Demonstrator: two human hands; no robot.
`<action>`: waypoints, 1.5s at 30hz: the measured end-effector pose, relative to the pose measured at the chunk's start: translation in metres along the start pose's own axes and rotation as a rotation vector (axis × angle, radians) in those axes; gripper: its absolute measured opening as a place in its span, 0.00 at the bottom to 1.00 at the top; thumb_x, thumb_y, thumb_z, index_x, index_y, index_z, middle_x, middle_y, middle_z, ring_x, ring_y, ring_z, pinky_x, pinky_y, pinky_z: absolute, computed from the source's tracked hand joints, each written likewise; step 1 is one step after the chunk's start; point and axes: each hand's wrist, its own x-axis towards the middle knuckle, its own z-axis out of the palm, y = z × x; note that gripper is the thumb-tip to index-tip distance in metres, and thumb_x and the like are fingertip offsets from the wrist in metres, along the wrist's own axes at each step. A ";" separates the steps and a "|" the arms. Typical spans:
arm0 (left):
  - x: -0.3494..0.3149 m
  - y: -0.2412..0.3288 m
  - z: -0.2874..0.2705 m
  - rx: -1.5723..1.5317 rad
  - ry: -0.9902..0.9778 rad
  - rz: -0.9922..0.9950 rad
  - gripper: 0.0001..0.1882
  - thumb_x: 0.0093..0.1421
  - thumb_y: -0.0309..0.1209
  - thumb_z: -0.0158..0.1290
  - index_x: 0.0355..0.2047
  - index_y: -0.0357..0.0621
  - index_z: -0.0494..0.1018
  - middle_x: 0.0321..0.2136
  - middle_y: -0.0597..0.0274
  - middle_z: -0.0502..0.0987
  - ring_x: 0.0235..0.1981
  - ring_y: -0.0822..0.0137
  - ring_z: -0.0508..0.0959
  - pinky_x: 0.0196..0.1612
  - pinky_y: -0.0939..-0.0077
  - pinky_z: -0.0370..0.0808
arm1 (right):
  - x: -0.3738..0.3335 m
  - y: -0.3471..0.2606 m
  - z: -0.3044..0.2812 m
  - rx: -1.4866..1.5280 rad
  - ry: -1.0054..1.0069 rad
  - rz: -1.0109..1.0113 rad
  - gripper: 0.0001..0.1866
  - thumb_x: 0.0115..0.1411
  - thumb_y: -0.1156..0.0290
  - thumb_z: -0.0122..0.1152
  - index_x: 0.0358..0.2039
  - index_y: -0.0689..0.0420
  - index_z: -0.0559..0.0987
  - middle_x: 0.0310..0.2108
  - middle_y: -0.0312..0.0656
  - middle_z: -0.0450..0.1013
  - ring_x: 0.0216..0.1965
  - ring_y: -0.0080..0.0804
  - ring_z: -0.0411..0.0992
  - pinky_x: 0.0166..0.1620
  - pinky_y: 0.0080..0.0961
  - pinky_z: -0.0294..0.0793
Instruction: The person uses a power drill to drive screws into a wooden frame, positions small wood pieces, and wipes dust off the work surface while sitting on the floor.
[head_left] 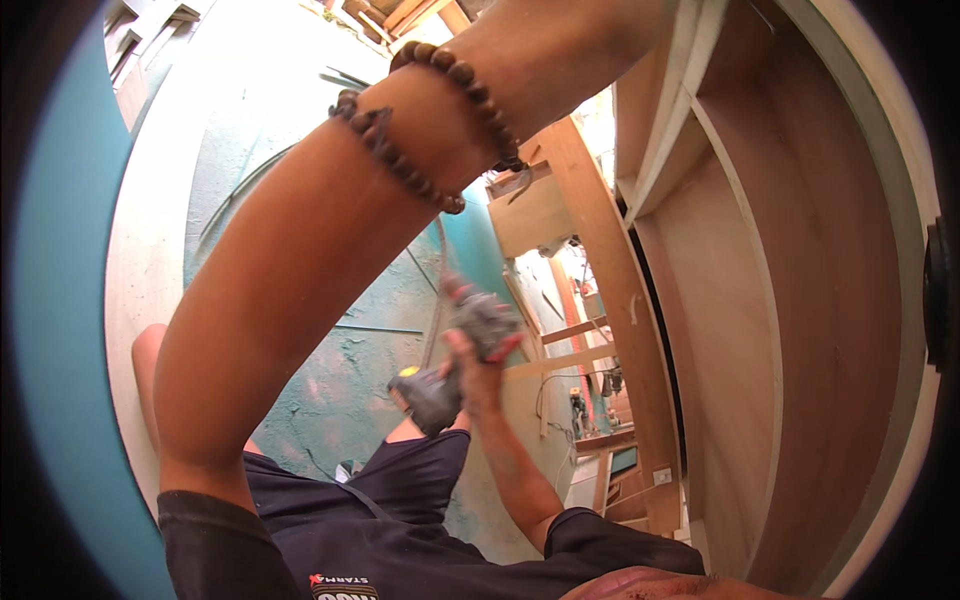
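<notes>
My left arm stretches across the view from the lower left to the upper right, with two strings of dark wooden beads around it. My left hand [590, 45] is at the top, next to the upper part of a wooden cabinet frame [665, 150]; its fingers do not show. Lower down, near the middle, my right hand [472, 375] is closed around the handle of a cordless drill [485, 322]. The drill is grey and black with red parts, slightly blurred, and its front end points up toward the left forearm. Its battery base sits above my lap.
Open wooden compartments [720, 260] curve along the right side. Beside them runs a long wooden board [600, 240]. Behind it are cords, small tools [580, 405] and wood pieces. A paint-marked teal surface [350, 370] lies beyond my legs, and a blue panel [65, 300] stands at far left.
</notes>
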 end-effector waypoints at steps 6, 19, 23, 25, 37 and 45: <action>-0.019 0.010 0.023 -0.013 -0.008 -0.075 0.18 0.66 0.29 0.37 0.43 0.23 0.69 0.36 0.42 0.74 0.38 0.57 0.73 0.44 0.65 0.72 | 0.005 -0.164 -0.048 0.169 0.200 -0.388 0.17 0.62 0.62 0.59 0.45 0.61 0.73 0.36 0.41 0.76 0.21 0.25 0.71 0.24 0.22 0.73; -0.033 0.029 0.015 -0.078 -0.058 -0.165 0.17 0.66 0.30 0.38 0.42 0.24 0.70 0.34 0.43 0.75 0.36 0.57 0.74 0.42 0.65 0.72 | 0.028 -0.223 -0.004 0.135 0.078 -0.664 0.17 0.61 0.60 0.63 0.39 0.61 0.73 0.31 0.37 0.70 0.19 0.21 0.63 0.26 0.24 0.67; -0.033 0.031 0.008 -0.092 -0.057 -0.173 0.17 0.66 0.30 0.39 0.41 0.24 0.70 0.33 0.43 0.75 0.35 0.57 0.75 0.42 0.65 0.73 | 0.030 -0.224 0.001 0.129 0.112 -0.689 0.17 0.60 0.60 0.63 0.38 0.61 0.73 0.31 0.36 0.70 0.19 0.21 0.64 0.25 0.24 0.67; -0.032 0.032 0.007 -0.098 -0.062 -0.175 0.17 0.66 0.30 0.39 0.41 0.24 0.70 0.33 0.43 0.75 0.35 0.57 0.75 0.42 0.65 0.73 | 0.029 -0.225 0.001 0.123 0.117 -0.693 0.16 0.60 0.60 0.63 0.37 0.60 0.73 0.30 0.36 0.70 0.19 0.21 0.64 0.25 0.24 0.67; -0.014 0.041 0.021 -0.090 -0.092 -0.213 0.17 0.67 0.31 0.40 0.40 0.24 0.71 0.31 0.44 0.76 0.34 0.58 0.76 0.40 0.65 0.73 | 0.038 -0.259 -0.029 0.022 0.202 -0.727 0.08 0.59 0.69 0.64 0.32 0.56 0.72 0.26 0.34 0.67 0.17 0.21 0.63 0.24 0.24 0.66; -0.016 0.034 -0.017 -0.139 -0.082 -0.234 0.17 0.67 0.32 0.41 0.39 0.25 0.72 0.30 0.44 0.77 0.33 0.58 0.77 0.39 0.65 0.73 | 0.026 -0.243 -0.010 0.041 0.226 -0.716 0.07 0.57 0.73 0.65 0.28 0.58 0.74 0.23 0.35 0.67 0.15 0.22 0.62 0.23 0.23 0.65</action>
